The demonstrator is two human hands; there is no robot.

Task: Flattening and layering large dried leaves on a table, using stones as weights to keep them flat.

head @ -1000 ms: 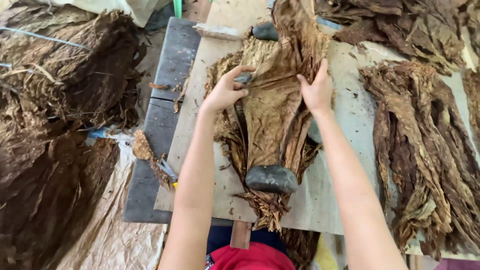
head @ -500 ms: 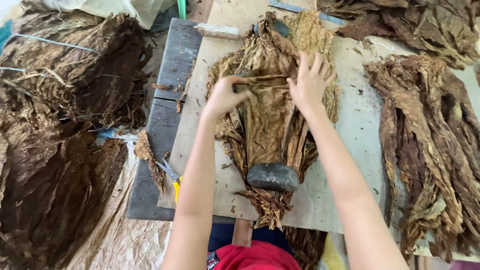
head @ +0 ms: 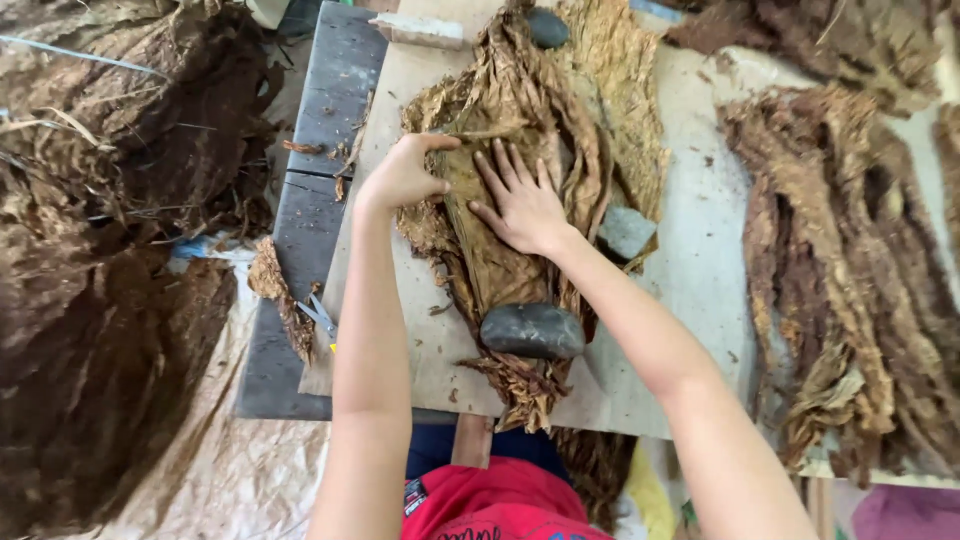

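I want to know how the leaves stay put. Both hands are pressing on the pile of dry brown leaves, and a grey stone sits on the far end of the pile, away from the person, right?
Not quite. The grey stone sits on the near end of the pile of dry brown leaves, close to the person. The head view shows it. Both the left hand and right hand do press on the pile.

Scissors [head: 318, 316] on grey bench [head: 320, 130]; dark leaf heap [head: 110, 250] left.

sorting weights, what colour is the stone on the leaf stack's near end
Dark grey smooth stone, head view.
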